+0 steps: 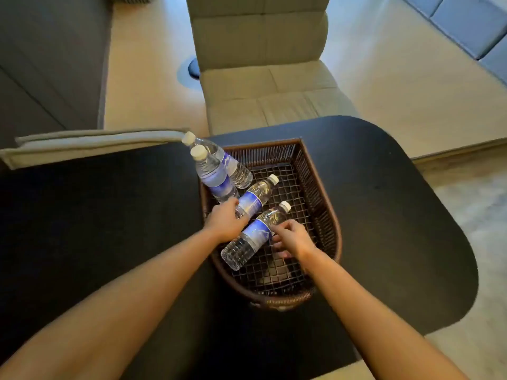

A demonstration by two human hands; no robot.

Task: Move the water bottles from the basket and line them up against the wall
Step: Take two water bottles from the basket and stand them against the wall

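A brown wicker basket [321,193] stands on a black table [384,204]. Several clear water bottles with blue labels and white caps are in it. Two bottles [214,174] [233,165] lean against the basket's left rim, caps up. A third bottle [256,197] lies tilted in the middle, and my left hand [225,220] wraps its lower end. A fourth bottle [252,237] lies nearest me. My right hand [292,238] touches its right side with fingers curled under it; I cannot tell if the grasp is closed.
A beige padded chair [263,78] stands just beyond the table. A second beige chair back [90,142] lines the table's far left edge. A dark wall panel [49,56] rises at the left. The table's right end is rounded.
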